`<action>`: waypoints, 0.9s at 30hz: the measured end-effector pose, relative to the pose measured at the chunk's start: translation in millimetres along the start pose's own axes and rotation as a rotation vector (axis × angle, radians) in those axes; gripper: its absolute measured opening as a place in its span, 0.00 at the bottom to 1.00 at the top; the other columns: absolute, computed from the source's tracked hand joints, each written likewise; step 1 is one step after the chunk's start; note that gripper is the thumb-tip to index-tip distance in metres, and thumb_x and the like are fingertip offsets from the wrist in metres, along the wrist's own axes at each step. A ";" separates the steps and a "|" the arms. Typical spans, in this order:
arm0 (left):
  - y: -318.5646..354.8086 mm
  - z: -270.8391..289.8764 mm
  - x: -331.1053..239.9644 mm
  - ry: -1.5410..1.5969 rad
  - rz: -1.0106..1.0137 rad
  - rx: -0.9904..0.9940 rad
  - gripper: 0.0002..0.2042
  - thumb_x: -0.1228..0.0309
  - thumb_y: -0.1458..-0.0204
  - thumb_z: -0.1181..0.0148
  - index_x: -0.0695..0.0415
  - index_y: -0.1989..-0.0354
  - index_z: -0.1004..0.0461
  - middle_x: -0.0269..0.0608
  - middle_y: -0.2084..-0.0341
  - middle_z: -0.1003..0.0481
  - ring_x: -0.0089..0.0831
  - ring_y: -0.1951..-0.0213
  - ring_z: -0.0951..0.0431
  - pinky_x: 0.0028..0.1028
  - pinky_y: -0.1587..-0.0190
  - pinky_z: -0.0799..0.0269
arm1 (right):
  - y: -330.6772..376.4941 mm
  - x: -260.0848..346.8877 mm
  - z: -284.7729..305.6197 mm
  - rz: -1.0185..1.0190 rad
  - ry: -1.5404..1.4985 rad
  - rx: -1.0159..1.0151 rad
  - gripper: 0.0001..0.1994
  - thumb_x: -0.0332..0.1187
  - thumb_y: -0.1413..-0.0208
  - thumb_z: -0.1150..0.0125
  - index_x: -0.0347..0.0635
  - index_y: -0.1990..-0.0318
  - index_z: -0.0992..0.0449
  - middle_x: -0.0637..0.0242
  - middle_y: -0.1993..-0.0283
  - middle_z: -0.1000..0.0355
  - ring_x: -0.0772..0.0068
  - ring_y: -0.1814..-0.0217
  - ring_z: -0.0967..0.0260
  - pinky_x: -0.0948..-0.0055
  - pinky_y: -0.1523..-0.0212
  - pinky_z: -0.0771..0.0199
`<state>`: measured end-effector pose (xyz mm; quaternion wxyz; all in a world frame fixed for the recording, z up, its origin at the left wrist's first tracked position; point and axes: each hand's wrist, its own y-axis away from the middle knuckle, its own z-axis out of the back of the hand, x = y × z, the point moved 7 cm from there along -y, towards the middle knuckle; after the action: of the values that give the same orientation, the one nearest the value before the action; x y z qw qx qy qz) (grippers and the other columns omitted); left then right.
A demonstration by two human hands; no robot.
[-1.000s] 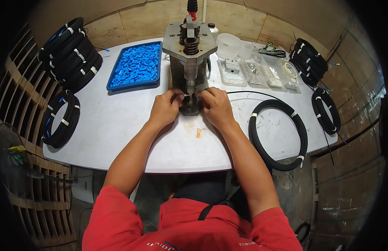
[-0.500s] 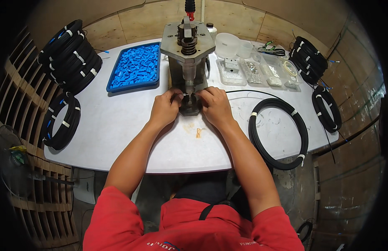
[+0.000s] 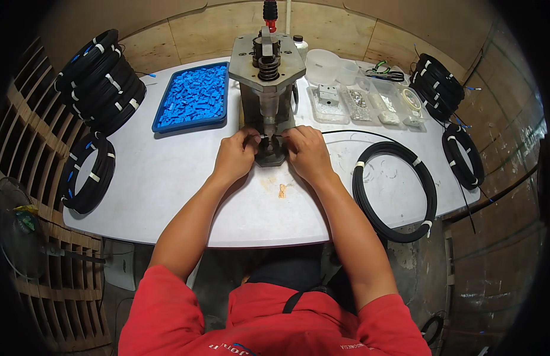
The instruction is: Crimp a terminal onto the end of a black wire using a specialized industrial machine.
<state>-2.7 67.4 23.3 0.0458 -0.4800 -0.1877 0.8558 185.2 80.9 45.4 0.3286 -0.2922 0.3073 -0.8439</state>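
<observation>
**Fingers close under the press**

While both hands met at the foot of the metal press (image 3: 266, 89) in the upper middle of the frame, the left hand (image 3: 234, 157) and right hand (image 3: 307, 153) pinched a small part (image 3: 268, 141), hardly visible between them. A slip there could have caught fingertips or seated the part crooked.

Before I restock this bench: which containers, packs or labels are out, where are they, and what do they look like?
Blue tray: left of the press, rectangular, heaped with small blue parts.
Clear tubs: behind right of press, round, translucent.
Clear boxes: right of press, in a row, small parts inside.
Labels, screens: none visible.
</observation>
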 end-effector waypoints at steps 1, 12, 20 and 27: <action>-0.2 -0.3 -0.3 0.003 -0.001 0.000 0.10 0.72 0.40 0.43 0.61 0.56 0.19 0.49 0.76 0.19 0.38 0.73 0.17 0.34 0.65 0.23 | 0.4 -1.2 -0.4 -0.004 0.002 -0.001 0.12 0.23 0.54 0.36 0.44 0.60 0.21 0.63 0.62 0.24 0.56 0.54 0.27 0.60 0.49 0.30; -0.1 -0.3 -0.4 -0.004 0.015 0.009 0.10 0.72 0.40 0.43 0.62 0.56 0.19 0.50 0.76 0.19 0.38 0.73 0.17 0.34 0.64 0.23 | 0.4 -0.5 0.5 -0.004 0.015 -0.002 0.12 0.23 0.53 0.36 0.44 0.59 0.20 0.63 0.61 0.24 0.56 0.53 0.27 0.59 0.49 0.30; 0.4 0.4 -0.9 0.010 0.005 -0.003 0.10 0.73 0.40 0.43 0.62 0.55 0.19 0.50 0.75 0.18 0.37 0.72 0.16 0.34 0.64 0.23 | 0.6 -1.2 -0.1 -0.003 0.018 0.014 0.13 0.22 0.54 0.36 0.44 0.59 0.20 0.63 0.60 0.23 0.56 0.53 0.27 0.60 0.48 0.30; 0.4 -0.1 2.2 0.006 0.031 0.010 0.11 0.70 0.39 0.41 0.62 0.54 0.19 0.50 0.75 0.18 0.38 0.72 0.16 0.34 0.64 0.23 | 0.7 1.4 -0.2 0.023 -0.002 -0.021 0.12 0.24 0.52 0.36 0.44 0.59 0.21 0.63 0.62 0.25 0.57 0.54 0.28 0.59 0.48 0.31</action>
<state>-3.7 67.7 21.3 0.0356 -0.4851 -0.1759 0.8558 184.5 79.6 45.1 0.3354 -0.2929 0.3189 -0.8367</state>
